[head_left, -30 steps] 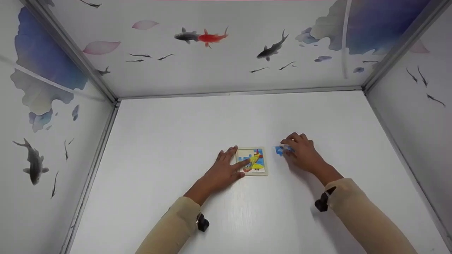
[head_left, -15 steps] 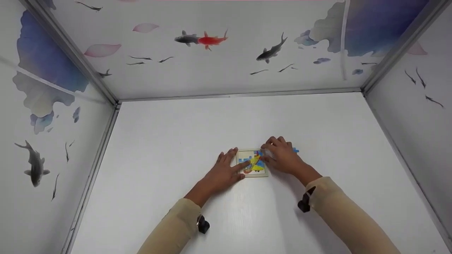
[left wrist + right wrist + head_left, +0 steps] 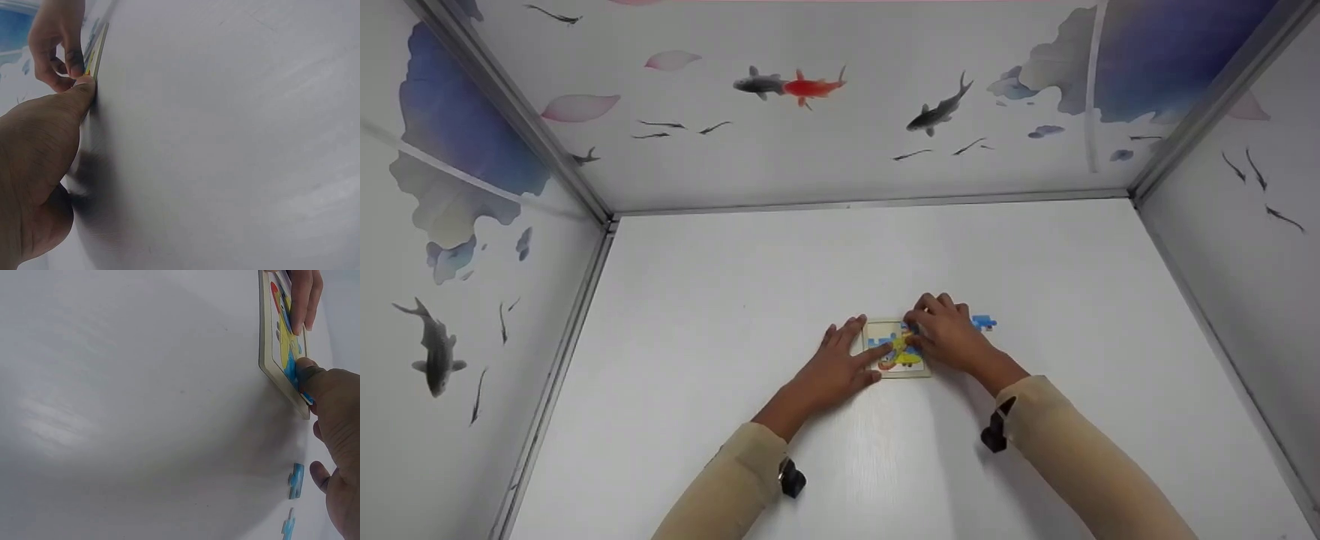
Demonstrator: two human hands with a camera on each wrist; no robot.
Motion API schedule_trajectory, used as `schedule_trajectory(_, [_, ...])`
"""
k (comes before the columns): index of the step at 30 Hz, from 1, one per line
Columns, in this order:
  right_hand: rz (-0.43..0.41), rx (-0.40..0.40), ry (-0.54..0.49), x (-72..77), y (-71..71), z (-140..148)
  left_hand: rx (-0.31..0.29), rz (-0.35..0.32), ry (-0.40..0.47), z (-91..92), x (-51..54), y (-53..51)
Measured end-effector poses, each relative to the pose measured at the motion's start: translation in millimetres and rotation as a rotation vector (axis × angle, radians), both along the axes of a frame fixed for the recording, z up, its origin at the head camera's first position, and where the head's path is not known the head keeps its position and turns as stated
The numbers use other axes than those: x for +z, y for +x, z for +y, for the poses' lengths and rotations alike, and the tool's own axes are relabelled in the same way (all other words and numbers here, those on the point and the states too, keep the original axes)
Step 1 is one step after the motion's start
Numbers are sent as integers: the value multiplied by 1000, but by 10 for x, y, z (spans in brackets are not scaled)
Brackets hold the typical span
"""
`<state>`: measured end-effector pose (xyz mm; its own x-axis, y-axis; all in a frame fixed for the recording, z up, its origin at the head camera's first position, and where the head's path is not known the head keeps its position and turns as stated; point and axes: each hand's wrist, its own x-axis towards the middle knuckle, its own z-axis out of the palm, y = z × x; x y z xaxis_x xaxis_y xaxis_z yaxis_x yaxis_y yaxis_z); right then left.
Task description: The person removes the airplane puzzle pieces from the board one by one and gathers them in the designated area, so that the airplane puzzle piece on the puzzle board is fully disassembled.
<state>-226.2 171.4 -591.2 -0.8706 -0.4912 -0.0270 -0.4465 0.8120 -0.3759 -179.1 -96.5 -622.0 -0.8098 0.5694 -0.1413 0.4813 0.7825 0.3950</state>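
A small jigsaw puzzle in a pale wooden frame (image 3: pixel 915 375) lies on the white table, with a yellow and blue picture (image 3: pixel 285 337). My left hand (image 3: pixel 832 367) steadies it from the left, fingers spread, one fingertip on the picture and the thumb at the near edge. At the puzzle's upper right, my right hand (image 3: pixel 949 334) has curled fingers and seems to pinch a puzzle piece, mostly covered by the fingers. Its thumb (image 3: pixel 310 377) touches the picture's edge in the right wrist view. The picture's upper left shows bare board.
Just right of the right hand lie loose blue puzzle pieces (image 3: pixel 982 322); the right wrist view shows two, one piece (image 3: pixel 296 481) nearer the hand and another piece (image 3: pixel 288 527) farther off. White walls (image 3: pixel 840 157) printed with fish enclose the table's back and sides.
My right hand has moved left from the loose blue pieces onto the puzzle's upper right, uncovering the pieces behind it. The left hand has stayed on the puzzle.
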Motion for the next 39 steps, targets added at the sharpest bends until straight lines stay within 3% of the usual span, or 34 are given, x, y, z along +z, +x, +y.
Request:
schedule_trajectory(12, [-20,-19,3,-26,-10,-15,-4,4,-1,-4,-1,3])
schedule_trajectory(23, [33,15,17,-66,-10,-4,-5,12,5,-8,17,4])
schedule_trajectory(39, [9,17,26,-41,-3,-11,3,4,10,-12,44,25])
